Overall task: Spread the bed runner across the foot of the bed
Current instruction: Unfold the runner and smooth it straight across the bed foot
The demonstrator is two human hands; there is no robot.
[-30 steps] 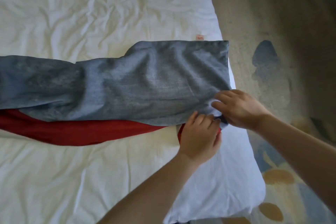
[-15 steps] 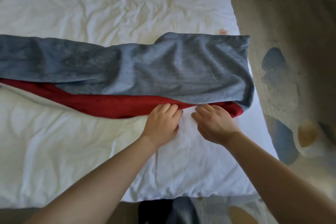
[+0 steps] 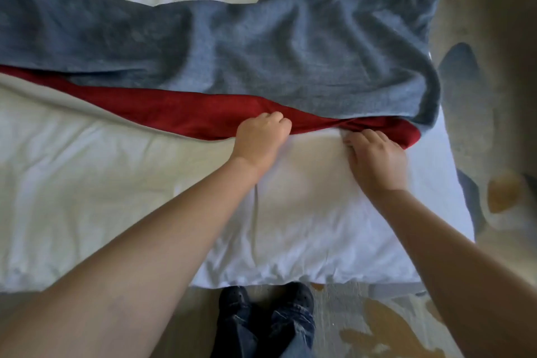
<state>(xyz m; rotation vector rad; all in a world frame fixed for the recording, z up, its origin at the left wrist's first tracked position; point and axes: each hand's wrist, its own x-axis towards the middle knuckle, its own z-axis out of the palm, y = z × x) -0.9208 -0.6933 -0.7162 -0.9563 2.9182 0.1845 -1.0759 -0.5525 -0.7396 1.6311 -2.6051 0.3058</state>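
Observation:
The bed runner [image 3: 290, 46] lies across the white bed [image 3: 101, 183], grey-blue on top with a red underside [image 3: 174, 110] showing along its near edge. It is wrinkled and folded over, and its right end reaches the bed's right edge. My left hand [image 3: 258, 142] grips the red edge near the middle, fingers curled. My right hand [image 3: 374, 157] pinches the red edge further right, close to the runner's near right corner. The runner's left part runs out of view.
The bed's near edge [image 3: 290, 282] is right in front of me, with my dark shoes [image 3: 267, 302] on the floor below. Patterned carpet [image 3: 488, 96] lies to the right of the bed. The sheet is creased.
Both hands have moved from the runner's near right corner to the red near edge and drawn apart. More red underside shows now. The camera has shifted back toward the foot of the bed.

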